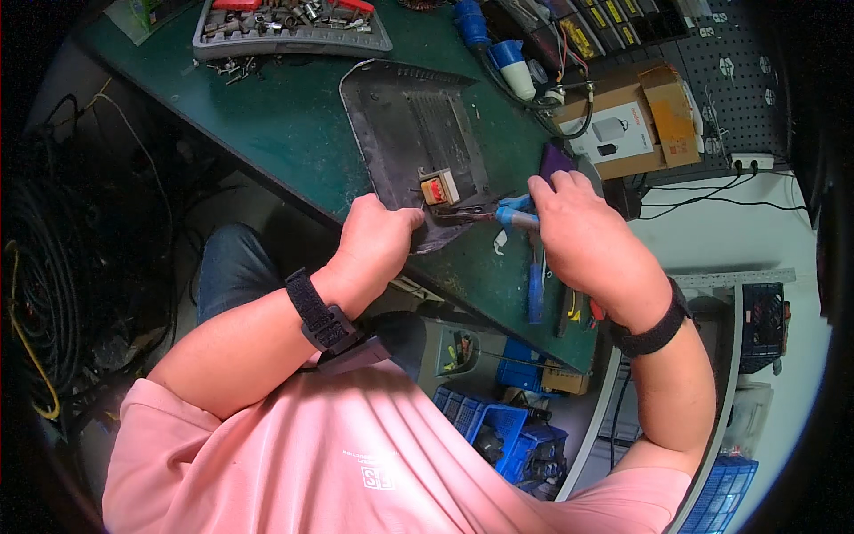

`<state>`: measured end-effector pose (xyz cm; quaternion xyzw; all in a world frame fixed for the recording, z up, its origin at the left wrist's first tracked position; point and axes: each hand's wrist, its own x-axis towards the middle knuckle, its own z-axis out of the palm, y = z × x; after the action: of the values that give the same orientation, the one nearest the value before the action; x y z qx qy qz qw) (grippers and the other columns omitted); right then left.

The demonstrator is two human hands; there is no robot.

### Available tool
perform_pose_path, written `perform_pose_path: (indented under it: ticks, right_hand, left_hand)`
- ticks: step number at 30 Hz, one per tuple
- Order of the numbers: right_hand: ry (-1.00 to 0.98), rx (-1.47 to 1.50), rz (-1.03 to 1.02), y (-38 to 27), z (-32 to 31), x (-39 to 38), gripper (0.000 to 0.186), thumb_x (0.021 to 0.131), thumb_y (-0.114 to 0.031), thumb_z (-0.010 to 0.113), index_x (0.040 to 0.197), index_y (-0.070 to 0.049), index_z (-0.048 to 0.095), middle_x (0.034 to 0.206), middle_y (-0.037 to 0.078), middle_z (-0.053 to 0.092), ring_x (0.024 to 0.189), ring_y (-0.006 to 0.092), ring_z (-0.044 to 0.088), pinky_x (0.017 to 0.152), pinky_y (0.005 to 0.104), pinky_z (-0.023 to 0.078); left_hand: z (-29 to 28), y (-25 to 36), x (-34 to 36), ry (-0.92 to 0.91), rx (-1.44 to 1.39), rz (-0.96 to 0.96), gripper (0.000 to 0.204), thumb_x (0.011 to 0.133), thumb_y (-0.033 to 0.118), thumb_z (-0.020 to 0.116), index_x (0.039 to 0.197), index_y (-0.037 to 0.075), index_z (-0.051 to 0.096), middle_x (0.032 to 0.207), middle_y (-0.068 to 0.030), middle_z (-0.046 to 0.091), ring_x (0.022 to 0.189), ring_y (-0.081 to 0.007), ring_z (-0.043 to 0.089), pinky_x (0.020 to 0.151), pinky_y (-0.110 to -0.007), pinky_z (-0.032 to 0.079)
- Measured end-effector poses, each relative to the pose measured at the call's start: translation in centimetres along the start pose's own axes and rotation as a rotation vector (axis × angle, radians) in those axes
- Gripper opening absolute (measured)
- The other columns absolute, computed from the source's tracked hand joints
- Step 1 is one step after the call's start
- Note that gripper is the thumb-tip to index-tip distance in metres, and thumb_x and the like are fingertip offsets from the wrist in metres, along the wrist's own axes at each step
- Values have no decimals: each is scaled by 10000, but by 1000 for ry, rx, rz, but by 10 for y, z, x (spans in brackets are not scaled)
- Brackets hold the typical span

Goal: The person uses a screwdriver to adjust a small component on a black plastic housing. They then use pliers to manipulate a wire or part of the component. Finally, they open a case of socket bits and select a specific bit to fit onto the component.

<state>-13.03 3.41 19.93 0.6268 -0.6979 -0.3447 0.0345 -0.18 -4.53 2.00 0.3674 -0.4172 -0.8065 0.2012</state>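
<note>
A dark, scuffed metal panel (396, 125) with bent edges lies on the green workbench (302, 133). My left hand (378, 236) grips its near edge, the thumb on top and the fingers folded beneath. In my right hand (576, 218) is a pair of pliers (516, 214) with blue handles. Their dark jaws point left over the panel, close to my left thumb. Just beyond the jaws sits a small boxy part (436, 189) in red and tan with a pale side. Whether the jaws touch it I cannot tell.
A grey tray (294, 43) of metal sockets stands at the far left. Blue plugs (511, 69) with cables and a cardboard box (672, 116) are at the far right. A blue-handled tool (535, 289) lies near the bench's right edge. Blue crates (503, 432) stand below.
</note>
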Motion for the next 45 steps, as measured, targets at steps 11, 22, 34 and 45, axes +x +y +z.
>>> perform_pose_path:
  ticks: [11, 22, 34, 45]
  right_hand:
    - [-97, -147, -28, -18, -17, -4, 216, 799, -93, 619, 943, 65, 587, 908, 201, 595, 862, 329, 598, 735, 386, 527]
    - [69, -93, 11, -22, -13, -3, 221, 754, -20, 637, 954, 1, 548, 884, 162, 547, 853, 331, 572, 717, 408, 511]
    - [-56, 258, -21, 18, 6, -11, 260, 815, -73, 621, 1063, -14, 569, 995, 187, 598, 917, 353, 610, 779, 426, 511]
    - [143, 2037, 28, 39, 79, -80, 576, 869, -116, 630, 1382, 20, 405, 1261, 191, 558, 1200, 259, 531, 968, 393, 468]
  left_hand:
    - [2, -14, 8, 0, -28, 67, 196, 829, 56, 618, 961, -84, 656, 854, -65, 671, 720, -137, 584, 668, -290, 453]
    - [0, -8, 4, -5, 4, 42, 177, 833, 62, 623, 926, -85, 657, 794, -46, 652, 660, -126, 553, 614, -295, 430]
    - [2, -8, 5, -16, -58, 17, 191, 833, 48, 623, 978, -73, 656, 879, -67, 675, 737, -149, 592, 686, -289, 455]
    - [-1, -8, 4, -41, -57, 16, 212, 849, 55, 612, 1017, -72, 641, 878, -78, 673, 740, -148, 606, 685, -289, 474]
